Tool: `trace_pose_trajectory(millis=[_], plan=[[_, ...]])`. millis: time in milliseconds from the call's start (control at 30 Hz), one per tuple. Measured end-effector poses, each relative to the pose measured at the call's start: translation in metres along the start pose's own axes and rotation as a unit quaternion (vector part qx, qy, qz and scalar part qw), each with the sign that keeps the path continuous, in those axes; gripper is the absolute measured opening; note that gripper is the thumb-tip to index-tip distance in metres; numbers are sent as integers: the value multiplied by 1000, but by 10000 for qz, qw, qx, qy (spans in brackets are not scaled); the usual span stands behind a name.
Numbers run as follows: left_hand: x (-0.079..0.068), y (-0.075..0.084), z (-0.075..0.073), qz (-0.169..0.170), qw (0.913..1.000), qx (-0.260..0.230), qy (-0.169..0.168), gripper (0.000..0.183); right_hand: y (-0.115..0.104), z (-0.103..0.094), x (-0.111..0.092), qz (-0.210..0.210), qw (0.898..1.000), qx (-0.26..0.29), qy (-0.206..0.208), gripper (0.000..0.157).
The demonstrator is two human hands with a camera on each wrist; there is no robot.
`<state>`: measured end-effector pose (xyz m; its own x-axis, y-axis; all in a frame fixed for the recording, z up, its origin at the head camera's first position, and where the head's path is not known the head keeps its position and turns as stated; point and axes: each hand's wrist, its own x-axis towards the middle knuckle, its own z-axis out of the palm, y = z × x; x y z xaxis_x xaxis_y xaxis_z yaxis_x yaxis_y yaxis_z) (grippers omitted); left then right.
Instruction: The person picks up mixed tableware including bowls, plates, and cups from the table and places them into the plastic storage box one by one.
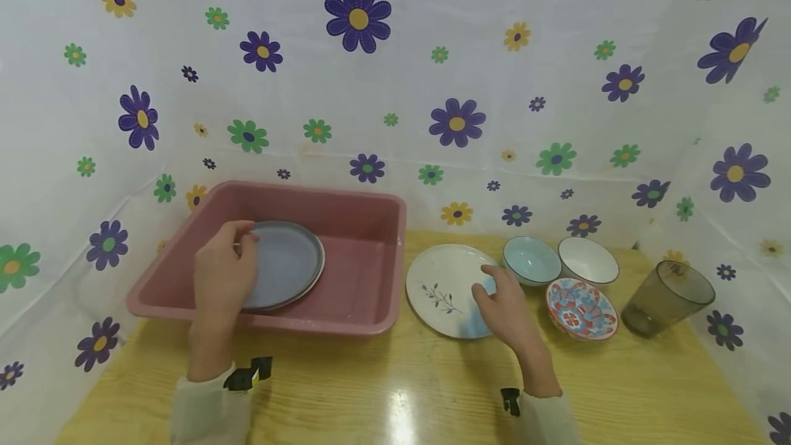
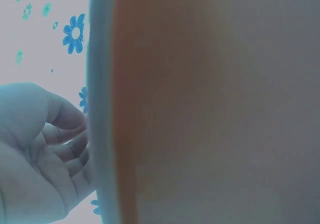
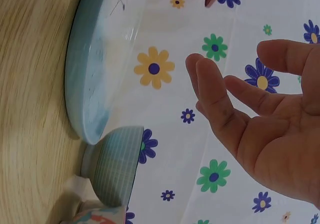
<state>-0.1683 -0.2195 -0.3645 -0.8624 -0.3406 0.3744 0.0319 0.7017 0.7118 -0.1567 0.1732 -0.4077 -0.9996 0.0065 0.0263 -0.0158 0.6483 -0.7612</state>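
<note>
My left hand (image 1: 225,266) is over the left part of a pink plastic basin (image 1: 364,280), with its fingers loosely bent. Beside it in the basin lies a grey-blue plate (image 1: 284,259) on top of a pale-rimmed plate; the hand covers their left edge. In the left wrist view the fingers (image 2: 75,149) show no object between them, though their tips pass behind a blurred wall. My right hand (image 1: 503,301) hovers over the right side of a white plate (image 1: 441,280) with a leafy sprig and blue edge. Its fingers are spread apart, holding nothing in the right wrist view.
Right of the white plate stand a light-blue bowl (image 1: 531,261), a white bowl (image 1: 588,259) and a red-and-blue patterned bowl (image 1: 582,309). A tinted glass (image 1: 667,297) tilts at far right in the view. Flower-printed sheeting (image 1: 395,74) surrounds the wooden table (image 1: 346,383).
</note>
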Motion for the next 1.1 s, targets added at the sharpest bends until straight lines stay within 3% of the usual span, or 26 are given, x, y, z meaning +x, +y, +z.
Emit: trace_pose_trajectory(millis=[433,700,1100], plan=[[-6,9,-1,292,9996,-27,8,31,20,-17,1,284,9953,-908,-156,55],[-9,17,-4,464,9988,-47,-120,30,30,-25,0,668,9896,-1205,-420,60],[-12,17,1,827,9964,-167,9,28,41,-33,-1,926,9836,-1455,-520,63]])
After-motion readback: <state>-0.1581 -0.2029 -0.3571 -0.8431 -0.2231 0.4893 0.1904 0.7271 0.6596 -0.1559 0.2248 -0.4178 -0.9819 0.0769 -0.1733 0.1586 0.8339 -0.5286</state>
